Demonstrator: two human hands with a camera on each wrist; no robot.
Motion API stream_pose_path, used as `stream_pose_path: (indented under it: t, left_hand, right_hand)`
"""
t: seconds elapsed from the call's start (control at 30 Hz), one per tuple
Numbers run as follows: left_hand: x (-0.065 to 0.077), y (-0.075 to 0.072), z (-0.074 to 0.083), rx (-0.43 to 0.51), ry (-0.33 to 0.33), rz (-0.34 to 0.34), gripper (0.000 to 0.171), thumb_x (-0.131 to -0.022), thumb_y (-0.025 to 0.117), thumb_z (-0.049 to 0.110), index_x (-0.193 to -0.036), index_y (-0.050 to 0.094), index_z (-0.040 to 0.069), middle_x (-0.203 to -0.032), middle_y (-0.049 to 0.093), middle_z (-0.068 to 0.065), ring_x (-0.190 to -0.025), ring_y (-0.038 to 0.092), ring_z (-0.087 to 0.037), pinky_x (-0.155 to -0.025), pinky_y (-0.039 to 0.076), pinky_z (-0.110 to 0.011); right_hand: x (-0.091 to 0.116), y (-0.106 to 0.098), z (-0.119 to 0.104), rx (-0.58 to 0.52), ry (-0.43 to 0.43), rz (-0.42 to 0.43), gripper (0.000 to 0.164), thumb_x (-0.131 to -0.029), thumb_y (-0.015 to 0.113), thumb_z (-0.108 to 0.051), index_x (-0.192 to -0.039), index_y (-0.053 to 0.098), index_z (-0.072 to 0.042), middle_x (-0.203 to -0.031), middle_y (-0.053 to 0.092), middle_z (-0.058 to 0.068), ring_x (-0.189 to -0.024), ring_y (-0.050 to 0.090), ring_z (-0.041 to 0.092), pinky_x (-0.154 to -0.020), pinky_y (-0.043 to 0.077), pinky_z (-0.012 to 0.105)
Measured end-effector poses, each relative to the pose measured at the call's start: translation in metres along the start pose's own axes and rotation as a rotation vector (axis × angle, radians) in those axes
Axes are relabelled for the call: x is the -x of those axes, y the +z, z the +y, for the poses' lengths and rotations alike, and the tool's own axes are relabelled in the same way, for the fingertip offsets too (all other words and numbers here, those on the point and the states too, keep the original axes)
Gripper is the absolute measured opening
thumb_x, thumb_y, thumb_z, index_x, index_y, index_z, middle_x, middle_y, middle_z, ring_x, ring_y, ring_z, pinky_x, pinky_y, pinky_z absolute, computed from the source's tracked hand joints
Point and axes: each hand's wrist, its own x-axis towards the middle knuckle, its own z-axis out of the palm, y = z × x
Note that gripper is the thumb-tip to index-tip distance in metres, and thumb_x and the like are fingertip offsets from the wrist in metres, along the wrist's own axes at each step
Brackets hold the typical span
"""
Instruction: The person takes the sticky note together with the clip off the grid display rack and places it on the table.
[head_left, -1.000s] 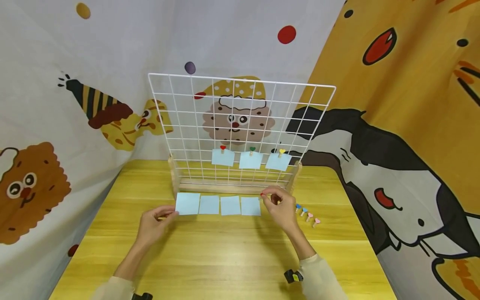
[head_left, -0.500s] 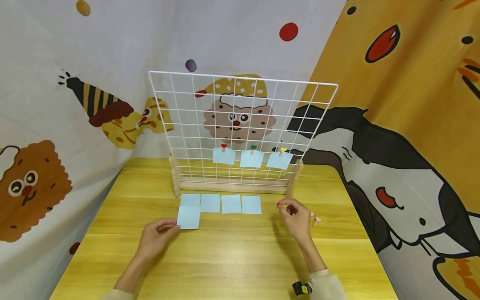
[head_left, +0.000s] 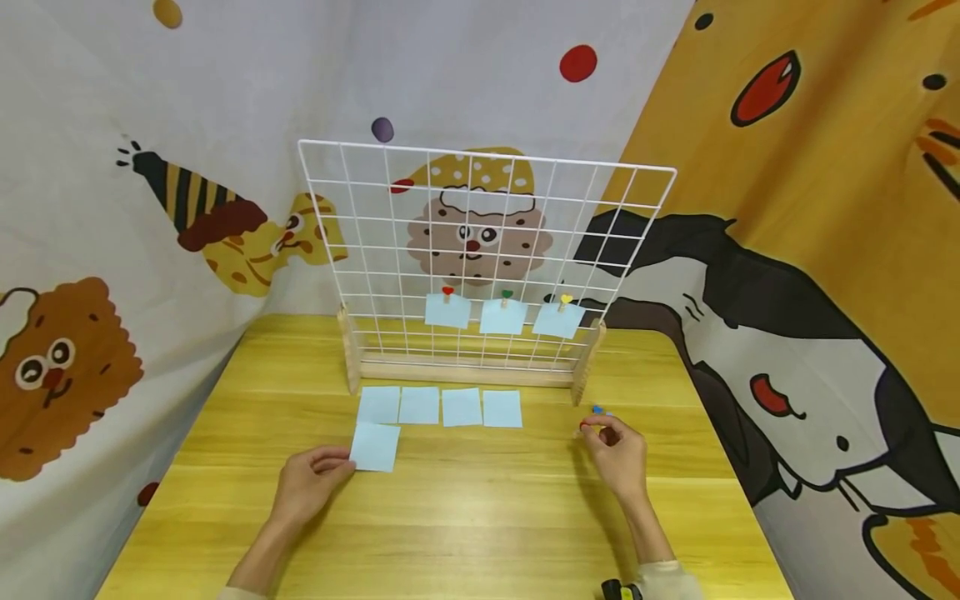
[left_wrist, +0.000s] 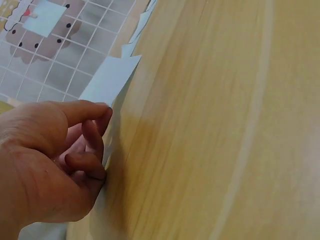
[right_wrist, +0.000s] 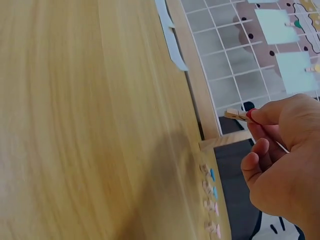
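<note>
The left hand [head_left: 309, 483] pinched one blue paper [head_left: 374, 447] over the table [head_left: 480, 517]; the right hand [head_left: 621, 458] pinched a red peg [right_wrist: 237, 115]. Three papers [head_left: 502, 319] hung pegged on the rack [head_left: 465, 372]; four more papers [head_left: 461, 407] lay unhung.

In the head view we lose the pink clips [right_wrist: 215, 206] and part of the blue clips [head_left: 597, 409] behind the right hand [head_left: 618, 457]; the red clip [head_left: 583, 427] is too small there for us to read its shape. The right wrist view cuts off the yellow clip [right_wrist: 315, 68], the left wrist view the wire grid [left_wrist: 88, 47]
</note>
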Motion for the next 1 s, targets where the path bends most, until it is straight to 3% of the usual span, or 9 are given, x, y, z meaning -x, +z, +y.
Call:
stream_pose_path:
  t: [0.2, 0.47, 0.67, 1.0]
  left_hand:
    - [0.007, -0.002, -0.004, -0.061, 0.012, 0.035, 0.024, -0.099, 0.089, 0.014, -0.119, 0.084, 0.002, -0.105, 0.089, -0.012, -0.088, 0.08, 0.0, -0.08, 0.06, -0.013]
    - [0.009, 0.001, -0.008, -0.159, 0.078, 0.068, 0.02, -0.098, 0.09, 0.016, -0.112, 0.085, 0.003, -0.098, 0.088, -0.009, -0.082, 0.078, -0.006, -0.073, 0.061, -0.017]
    - [0.008, 0.001, -0.004, -0.172, 0.098, 0.08, 0.021, -0.098, 0.09, 0.016, -0.113, 0.085, 0.002, -0.097, 0.087, -0.009, -0.082, 0.079, -0.007, -0.072, 0.06, -0.018]
    - [0.006, -0.003, 0.0, -0.164, 0.11, 0.066, 0.026, -0.098, 0.09, 0.018, -0.119, 0.085, 0.004, -0.102, 0.088, -0.009, -0.085, 0.079, -0.004, -0.077, 0.061, -0.016]
  right_hand:
    - [0.003, -0.007, 0.007, 0.045, 0.05, -0.014, 0.005, -0.1, 0.083, -0.003, -0.104, 0.087, -0.004, -0.076, 0.066, 0.008, -0.063, 0.052, 0.005, -0.048, 0.037, 0.017]
    - [0.005, -0.015, 0.012, 0.089, 0.117, -0.058, 0.007, -0.101, 0.083, -0.004, -0.107, 0.086, -0.003, -0.092, 0.079, 0.017, -0.072, 0.061, 0.007, -0.052, 0.047, 0.02]
    - [0.0, -0.017, 0.014, 0.153, 0.145, -0.088, 0.007, -0.101, 0.083, -0.006, -0.106, 0.087, -0.004, -0.102, 0.083, 0.018, -0.077, 0.066, 0.007, -0.06, 0.054, 0.021]
    - [-0.009, -0.015, 0.025, 0.231, 0.146, -0.097, 0.006, -0.101, 0.084, -0.008, -0.104, 0.087, -0.004, -0.102, 0.083, 0.016, -0.081, 0.068, 0.008, -0.066, 0.054, 0.019]
